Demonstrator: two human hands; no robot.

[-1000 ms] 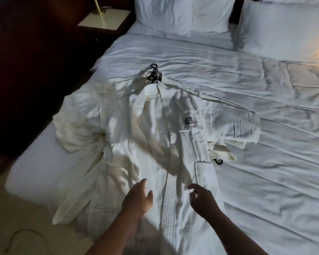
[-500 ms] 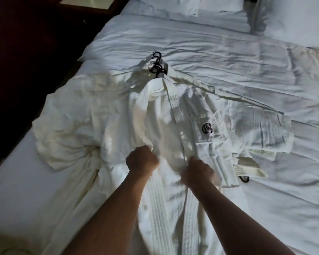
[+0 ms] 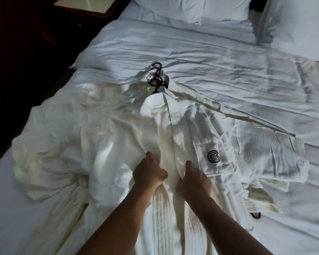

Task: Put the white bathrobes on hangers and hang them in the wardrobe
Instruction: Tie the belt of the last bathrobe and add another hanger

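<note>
A white bathrobe lies spread flat on the bed, collar pointing away from me, a dark round logo on its chest pocket. Black hanger hooks stick out in a bunch just above its collar. My left hand grips the robe's left front panel at chest height. My right hand pinches the edge of the right front panel beside it. A second, crumpled white bathrobe lies bunched to the left, partly under the first.
The bed is covered by a wrinkled white duvet, with pillows at its head. A nightstand corner shows at top left beside dark floor. A small black item pokes out near the robe's right side.
Both hands have moved up from the robe's lower part to its chest and taken hold of the two front panels. The view has shifted closer over the bed.
</note>
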